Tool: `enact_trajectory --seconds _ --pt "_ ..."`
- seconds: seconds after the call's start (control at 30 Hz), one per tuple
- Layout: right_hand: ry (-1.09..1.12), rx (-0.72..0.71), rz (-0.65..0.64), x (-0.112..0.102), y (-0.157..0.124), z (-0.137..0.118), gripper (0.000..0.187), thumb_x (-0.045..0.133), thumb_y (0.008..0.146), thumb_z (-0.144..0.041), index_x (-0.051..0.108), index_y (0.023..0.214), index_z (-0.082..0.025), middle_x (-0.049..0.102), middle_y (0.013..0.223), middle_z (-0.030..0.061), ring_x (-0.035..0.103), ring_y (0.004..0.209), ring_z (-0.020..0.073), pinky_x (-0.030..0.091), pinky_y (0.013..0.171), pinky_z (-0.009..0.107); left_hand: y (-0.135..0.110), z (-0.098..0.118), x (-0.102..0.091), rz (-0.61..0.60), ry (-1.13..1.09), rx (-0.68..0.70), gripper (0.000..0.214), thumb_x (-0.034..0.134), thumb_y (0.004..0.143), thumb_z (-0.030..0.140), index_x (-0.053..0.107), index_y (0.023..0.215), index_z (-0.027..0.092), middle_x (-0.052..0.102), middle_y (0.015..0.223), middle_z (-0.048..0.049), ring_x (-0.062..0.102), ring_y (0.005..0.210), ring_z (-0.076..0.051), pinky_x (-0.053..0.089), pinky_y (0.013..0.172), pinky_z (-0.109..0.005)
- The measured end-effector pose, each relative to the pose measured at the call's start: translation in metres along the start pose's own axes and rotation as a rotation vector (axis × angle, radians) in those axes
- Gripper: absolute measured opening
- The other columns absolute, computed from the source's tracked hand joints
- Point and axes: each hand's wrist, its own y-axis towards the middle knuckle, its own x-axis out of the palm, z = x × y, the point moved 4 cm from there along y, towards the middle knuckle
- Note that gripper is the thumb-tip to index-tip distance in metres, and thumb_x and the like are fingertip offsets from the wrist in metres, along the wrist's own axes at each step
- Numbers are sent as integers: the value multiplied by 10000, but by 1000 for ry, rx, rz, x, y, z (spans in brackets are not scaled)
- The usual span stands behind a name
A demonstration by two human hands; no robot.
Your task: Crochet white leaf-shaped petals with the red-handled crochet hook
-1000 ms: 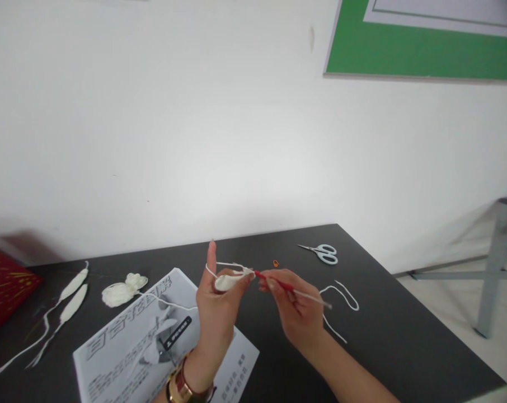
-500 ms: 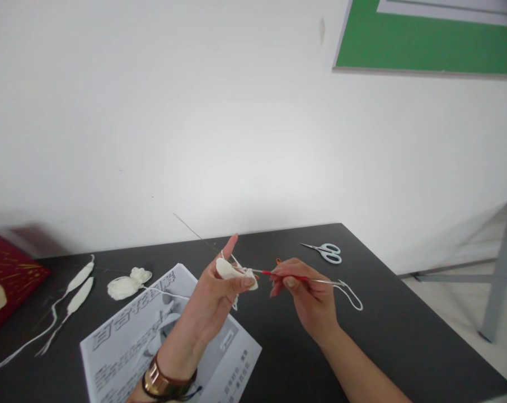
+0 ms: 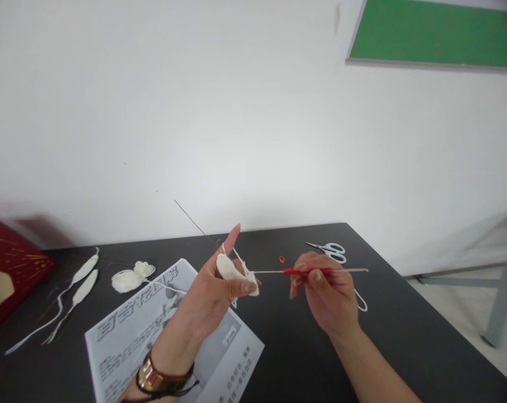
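Observation:
My left hand (image 3: 214, 294) pinches a small white crocheted piece (image 3: 230, 270), its index finger raised with white yarn (image 3: 238, 256) running over it. A thin wire (image 3: 195, 224) sticks out from the piece up to the left. My right hand (image 3: 327, 291) grips the red handle of a double-ended crochet hook (image 3: 308, 271), held level. The hook's left tip meets the edge of the crocheted piece; its other end points right, free in the air. Part of a white yarn loop (image 3: 362, 302) shows behind my right hand.
Scissors (image 3: 331, 251) and an orange stitch marker (image 3: 282, 259) lie at the back right. A printed sheet (image 3: 123, 341) is under my left arm. Further left are a ball of white yarn (image 3: 127, 281), two white crocheted petals (image 3: 85, 286) with tails, and a red box (image 3: 10, 268).
My right hand has drawn the crochet hook to the right, so more of its shaft shows. The orange stitch marker has come into clearer view. The camera view has shifted slightly.

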Motion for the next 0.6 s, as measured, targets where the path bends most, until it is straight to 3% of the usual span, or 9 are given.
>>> enact_trajectory --seconds 0.2,0.43,0.6 --pt "27 13 6 0 0 -1 79 665 803 -268 728 798 -220 600 719 36 588 556 149 501 380 252 -2 4 2 -55 16 14 954 728 622 -21 341 1407 360 545 611 73 557 584 -110 431 600 -246" --pt "-28 -2 -80 -1 0 -6 110 637 825 -286 728 826 -224 594 708 40 590 543 155 496 380 266 -2 3 0 -159 -41 -37 1000 702 612 -63 292 1432 337 547 589 75 554 561 -112 418 548 -238" --pt "-70 -12 -77 -1 -3 -5 104 649 817 -281 737 836 -227 624 741 55 597 540 155 506 404 281 -2 6 0 -136 78 17 1019 725 632 -22 237 1448 347 580 624 56 569 588 -120 413 565 -237"
